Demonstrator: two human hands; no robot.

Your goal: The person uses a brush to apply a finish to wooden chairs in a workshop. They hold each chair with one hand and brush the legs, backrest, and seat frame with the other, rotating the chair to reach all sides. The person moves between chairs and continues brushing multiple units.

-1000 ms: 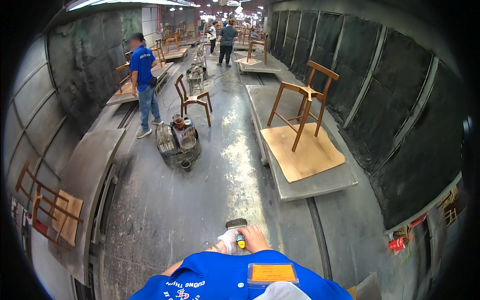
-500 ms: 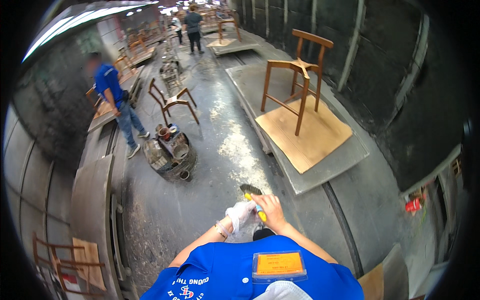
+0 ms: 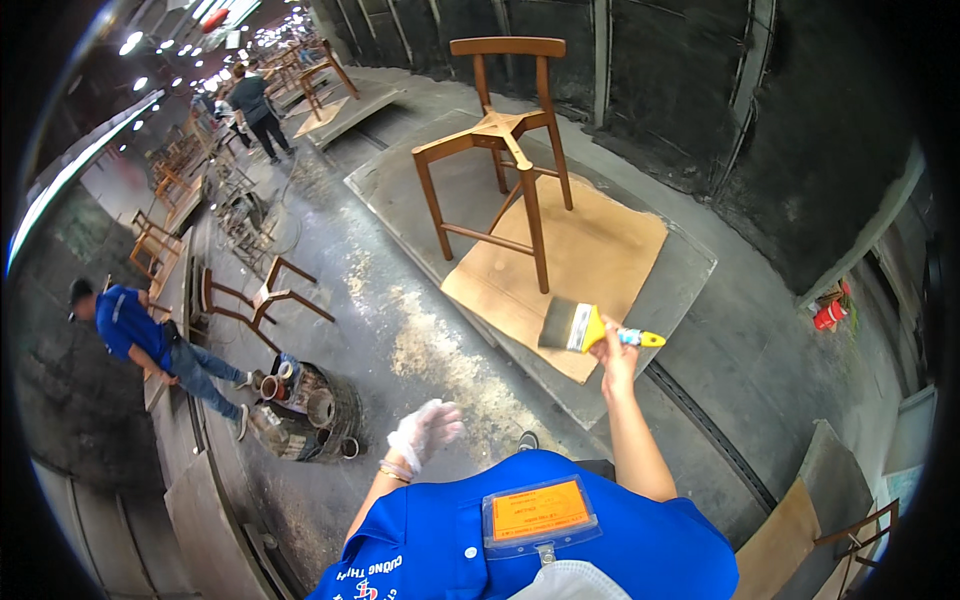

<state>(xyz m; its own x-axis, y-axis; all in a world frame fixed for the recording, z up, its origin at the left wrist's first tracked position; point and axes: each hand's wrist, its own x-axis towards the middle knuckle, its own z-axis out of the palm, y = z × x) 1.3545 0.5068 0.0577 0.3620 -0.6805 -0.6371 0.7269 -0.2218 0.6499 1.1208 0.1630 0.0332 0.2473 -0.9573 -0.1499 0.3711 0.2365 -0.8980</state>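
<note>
My right hand (image 3: 615,365) is closed around the yellow handle of a wide flat paintbrush (image 3: 575,327). The dark bristles point left, over the near edge of a cardboard sheet (image 3: 625,235). On that sheet stands a brown wooden chair frame (image 3: 507,48) without a seat panel, its cross-shaped seat support showing. The brush appears near the chair's front leg; I cannot tell whether they touch. My left hand (image 3: 427,437), in a thin whitish glove, holds nothing, its fingers loosely extended above the floor.
A grey platform (image 3: 690,270) bears the cardboard and chair. To the left stand a stained drum (image 3: 345,400) with pots on top and another chair frame (image 3: 262,297). A person in blue (image 3: 125,320) is at the far left. A floor rail (image 3: 710,435) runs on the right.
My hands have parted: the right has carried the paintbrush up and right toward the chair, while the left has come away, off the brush. The view has turned to the right.
</note>
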